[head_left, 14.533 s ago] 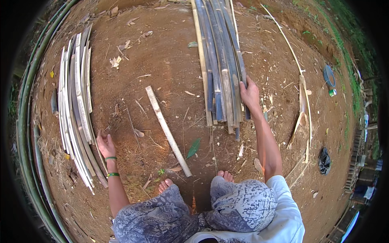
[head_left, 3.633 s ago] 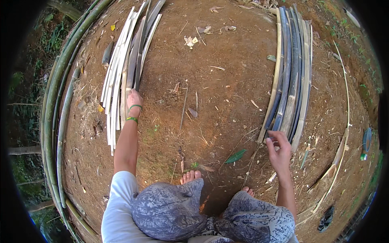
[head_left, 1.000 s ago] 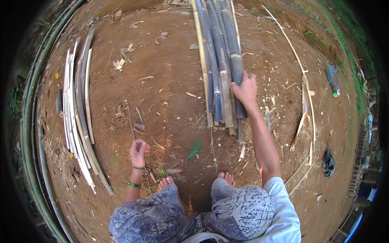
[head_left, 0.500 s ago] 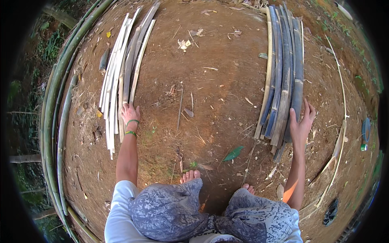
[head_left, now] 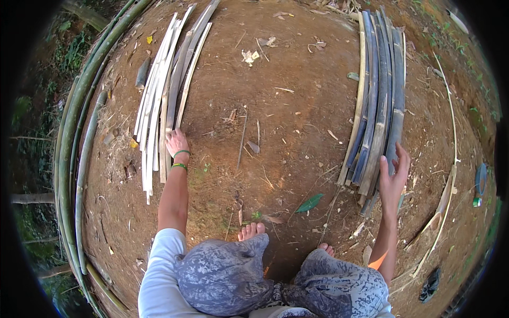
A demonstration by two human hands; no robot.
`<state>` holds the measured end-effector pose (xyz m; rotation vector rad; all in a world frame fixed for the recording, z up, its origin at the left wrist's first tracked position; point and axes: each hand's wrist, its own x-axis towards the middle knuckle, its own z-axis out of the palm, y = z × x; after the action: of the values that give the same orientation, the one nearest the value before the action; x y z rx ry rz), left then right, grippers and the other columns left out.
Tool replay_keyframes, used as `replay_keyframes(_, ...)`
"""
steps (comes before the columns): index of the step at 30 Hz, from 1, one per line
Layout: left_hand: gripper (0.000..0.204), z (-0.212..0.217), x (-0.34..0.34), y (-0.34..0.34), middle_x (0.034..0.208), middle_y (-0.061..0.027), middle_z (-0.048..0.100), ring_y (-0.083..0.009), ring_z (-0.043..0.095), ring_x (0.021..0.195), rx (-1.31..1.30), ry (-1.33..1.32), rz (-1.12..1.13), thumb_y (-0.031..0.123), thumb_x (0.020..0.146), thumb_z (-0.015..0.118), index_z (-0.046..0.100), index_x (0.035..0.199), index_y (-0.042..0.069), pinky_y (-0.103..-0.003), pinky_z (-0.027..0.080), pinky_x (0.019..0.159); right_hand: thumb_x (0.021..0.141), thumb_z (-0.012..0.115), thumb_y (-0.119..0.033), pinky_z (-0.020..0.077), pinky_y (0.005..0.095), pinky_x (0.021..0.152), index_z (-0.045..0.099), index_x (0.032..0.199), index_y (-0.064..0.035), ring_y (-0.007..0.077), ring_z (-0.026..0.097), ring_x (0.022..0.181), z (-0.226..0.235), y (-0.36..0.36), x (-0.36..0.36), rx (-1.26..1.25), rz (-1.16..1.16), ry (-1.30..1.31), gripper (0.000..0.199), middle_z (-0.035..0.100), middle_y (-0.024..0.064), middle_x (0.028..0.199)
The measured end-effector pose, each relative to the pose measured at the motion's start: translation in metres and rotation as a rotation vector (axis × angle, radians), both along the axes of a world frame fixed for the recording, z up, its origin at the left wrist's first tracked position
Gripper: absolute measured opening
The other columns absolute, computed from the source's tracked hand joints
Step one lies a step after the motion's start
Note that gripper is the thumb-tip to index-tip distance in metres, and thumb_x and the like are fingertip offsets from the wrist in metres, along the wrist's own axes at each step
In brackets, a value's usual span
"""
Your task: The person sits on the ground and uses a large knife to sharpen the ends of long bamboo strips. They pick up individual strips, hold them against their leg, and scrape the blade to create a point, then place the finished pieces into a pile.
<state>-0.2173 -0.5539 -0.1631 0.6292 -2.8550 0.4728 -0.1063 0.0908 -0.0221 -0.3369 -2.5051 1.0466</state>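
Note:
On my left, split bamboo strips (head_left: pixel 154 100) lie side by side, several pale and a few dark. My left hand (head_left: pixel 176 142), with green bands at its wrist, is at the near end of the dark bamboo strip (head_left: pixel 176 87), its fingers curled over that end. The fingertips are partly hidden. To my right is a second pile of wider, dark bamboo strips (head_left: pixel 377 106). Beside that pile's near right end is my right hand (head_left: pixel 395 175), thumb and fingers spread on either side of the outermost strip; a firm grip is not visible.
Long green bamboo poles (head_left: pixel 69 132) curve along the far left. A green leaf (head_left: pixel 310 202) and small chips lie on the brown soil (head_left: pixel 286 138) between the piles. At the right are a thin pale strip (head_left: pixel 450 116), a blue ring-shaped thing (head_left: pixel 481 178) and a black plastic piece (head_left: pixel 430 284).
The view has shifted slightly, so both piles appear a little farther right. My left hand has moved slightly forward along the strip ends. My right hand stays beside its pile, fingers still spread.

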Motion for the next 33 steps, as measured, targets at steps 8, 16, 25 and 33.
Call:
replay_keyframes(8, 0.019, 0.010, 0.004, -0.004, 0.093, -0.0226, 0.068, -0.0413, 0.063, 0.093, 0.173, 0.101, -0.047, 0.019, 0.096, 0.051, 0.059, 0.100, 0.002, -0.050, 0.049, 0.086, 0.093, 0.063, -0.013, 0.0456, 0.0444, 0.101, 0.053, 0.134, -0.0015, 0.0299, 0.051, 0.125, 0.001, -0.004, 0.010, -0.083, 0.030, 0.026, 0.044, 0.051, 0.0159, 0.133)
replay_keyframes(16, 0.030, 0.022, 0.054, 0.146, 0.064, -0.0104, 0.058, -0.0212, 0.056, 0.055, 1.088, 0.351, -0.196, 0.028, 0.104, 0.046, 0.054, 0.091, 0.003, -0.038, 0.044, 0.052, 0.090, 0.066, -0.010, 0.0525, 0.0349, 0.085, 0.067, 0.116, -0.0018, 0.0207, 0.064, 0.097, -0.015, -0.042, 0.028, -0.301, 0.252, -0.072, 0.027, 0.068, 0.0127, 0.106)
replay_keyframes(25, 0.022, 0.058, 0.143, 0.321, 0.074, 0.0001, 0.053, -0.0055, 0.045, 0.050, 2.043, -0.173, -0.259, 0.027, 0.108, 0.039, 0.047, 0.108, 0.006, -0.020, 0.038, 0.043, 0.097, 0.062, -0.018, 0.0551, 0.0321, 0.085, 0.055, 0.131, 0.0019, 0.0213, 0.068, 0.097, -0.056, -0.111, 0.050, -0.745, 0.469, -0.370, 0.040, 0.069, 0.0150, 0.105)
replay_keyframes(33, 0.037, 0.065, 0.131, 0.408, 0.105, -0.0079, 0.061, -0.0146, 0.063, 0.080, 2.193, -0.743, -0.499, 0.028, 0.107, 0.043, 0.045, 0.135, 0.004, -0.029, 0.053, 0.072, 0.099, 0.055, -0.010, 0.0540, 0.0304, 0.072, 0.048, 0.136, 0.0002, 0.0143, 0.063, 0.083, -0.051, -0.069, 0.016, -0.863, 0.165, -0.231, 0.039, 0.065, 0.0072, 0.093)
